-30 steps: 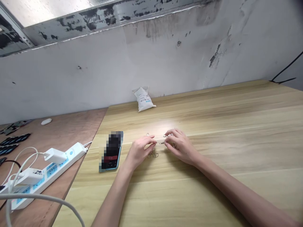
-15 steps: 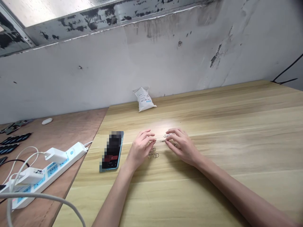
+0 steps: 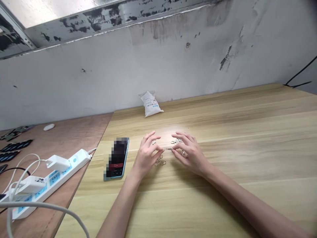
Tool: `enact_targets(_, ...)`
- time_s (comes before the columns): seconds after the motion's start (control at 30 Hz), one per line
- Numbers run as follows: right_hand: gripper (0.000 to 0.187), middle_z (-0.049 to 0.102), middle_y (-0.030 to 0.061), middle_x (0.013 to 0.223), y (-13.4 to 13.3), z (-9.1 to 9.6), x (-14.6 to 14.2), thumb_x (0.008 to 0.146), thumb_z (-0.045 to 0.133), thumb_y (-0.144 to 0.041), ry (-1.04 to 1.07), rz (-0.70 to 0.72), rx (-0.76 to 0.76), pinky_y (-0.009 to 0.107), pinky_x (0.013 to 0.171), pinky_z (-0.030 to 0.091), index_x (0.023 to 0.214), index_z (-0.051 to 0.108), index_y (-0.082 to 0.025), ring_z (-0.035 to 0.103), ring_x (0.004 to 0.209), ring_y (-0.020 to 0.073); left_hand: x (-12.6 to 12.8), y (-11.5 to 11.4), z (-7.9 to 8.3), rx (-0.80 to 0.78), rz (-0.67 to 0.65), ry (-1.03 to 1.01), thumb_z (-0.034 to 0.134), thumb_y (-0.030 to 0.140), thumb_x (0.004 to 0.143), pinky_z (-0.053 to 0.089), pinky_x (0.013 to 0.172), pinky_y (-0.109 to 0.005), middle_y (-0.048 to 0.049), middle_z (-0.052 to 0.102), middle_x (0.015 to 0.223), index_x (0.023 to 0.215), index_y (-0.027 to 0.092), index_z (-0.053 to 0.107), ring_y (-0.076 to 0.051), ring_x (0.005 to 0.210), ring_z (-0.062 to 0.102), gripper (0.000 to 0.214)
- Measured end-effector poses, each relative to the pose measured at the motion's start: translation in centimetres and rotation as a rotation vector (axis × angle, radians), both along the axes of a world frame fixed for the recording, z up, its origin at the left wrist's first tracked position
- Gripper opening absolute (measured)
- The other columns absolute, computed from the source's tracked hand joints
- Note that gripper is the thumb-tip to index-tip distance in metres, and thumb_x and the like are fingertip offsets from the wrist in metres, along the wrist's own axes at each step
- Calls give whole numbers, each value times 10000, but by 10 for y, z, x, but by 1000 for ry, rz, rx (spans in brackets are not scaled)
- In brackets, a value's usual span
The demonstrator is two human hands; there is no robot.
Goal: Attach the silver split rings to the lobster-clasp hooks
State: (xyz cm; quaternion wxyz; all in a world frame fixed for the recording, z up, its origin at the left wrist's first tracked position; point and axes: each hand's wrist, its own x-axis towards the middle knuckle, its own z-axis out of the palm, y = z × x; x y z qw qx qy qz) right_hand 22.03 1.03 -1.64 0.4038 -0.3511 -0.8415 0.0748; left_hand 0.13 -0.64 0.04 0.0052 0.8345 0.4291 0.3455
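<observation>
Both hands rest on the light wooden table (image 3: 223, 138) over a small scatter of metal parts. My left hand (image 3: 146, 155) has its thumb and forefinger pinched together near a small ring, the other fingers raised and apart. My right hand (image 3: 189, 152) pinches a small metal clasp (image 3: 169, 149) between thumb and forefinger, its tip pointing toward the left hand. Several small metal rings (image 3: 160, 162) lie just below the left fingers. More clasps (image 3: 176, 141) lie under the right fingertips.
A phone (image 3: 117, 158) lies face up left of my left hand. A white sachet (image 3: 150, 103) leans by the wall. On the darker table to the left are a white and blue power strip (image 3: 47, 180) with plugged chargers, cables and dark strips (image 3: 15, 146).
The outer fingers of both hands have lifted and spread. The pinched fingertips stay close together over the rings; the arms have hardly shifted.
</observation>
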Motion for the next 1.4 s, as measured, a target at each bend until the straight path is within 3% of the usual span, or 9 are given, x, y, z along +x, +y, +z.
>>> enact_targets(0.7,94,616,96,1183,1,-1,-1,916,577,-202,-46,8,6,481,966,419,886,660,-236,548,1139,271,1,0,-1,-54,-16,-16,692,151,838,452,1034,-525,-89,641,1188,735,192,617,-294,1327,445,133)
enact_targets(1.4,141,622,101,1156,0,1,-2,946,544,-230,-46,47,-9,451,914,437,894,675,-235,557,1089,258,4,-1,-1,-84,-14,0,678,176,852,401,1075,-569,-92,640,1188,731,191,615,-300,1328,445,137)
